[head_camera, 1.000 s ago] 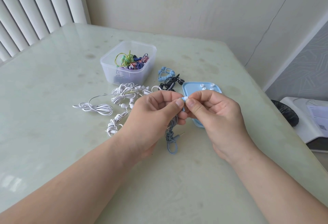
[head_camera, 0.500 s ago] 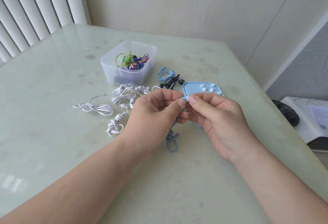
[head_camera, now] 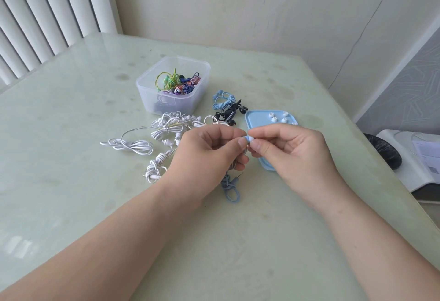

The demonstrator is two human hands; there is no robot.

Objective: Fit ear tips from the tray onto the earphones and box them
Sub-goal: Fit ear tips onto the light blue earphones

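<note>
Head view, one frame. I log what I see.

- Left hand [head_camera: 209,155], centre of frame: thumb and forefinger clamped on the bud end of a blue earphone [head_camera: 247,138]; the other fingers are curled round its cord, whose knotted loop and plug hang below the hand onto the table [head_camera: 71,114].
- Right hand [head_camera: 292,153], just right of centre: thumb and forefinger pinched together on the outer end of the same bud, remaining fingers loosely curled. I cannot tell whether an ear tip sits between those fingertips.
- Tray [head_camera: 258,123], pale blue, lies behind the right hand, its near part hidden by it. A few white ear tips [head_camera: 277,117] lie at its far end.
- Box [head_camera: 162,100], clear plastic, upper centre: coloured earphones [head_camera: 177,82] piled inside.
- Between box and tray: a coiled light-blue set [head_camera: 222,100] and, touching it, a black set [head_camera: 229,113].
- Left of centre, beyond the left hand: white earphones [head_camera: 164,129] in several tied bundles, spread on the table.
</note>
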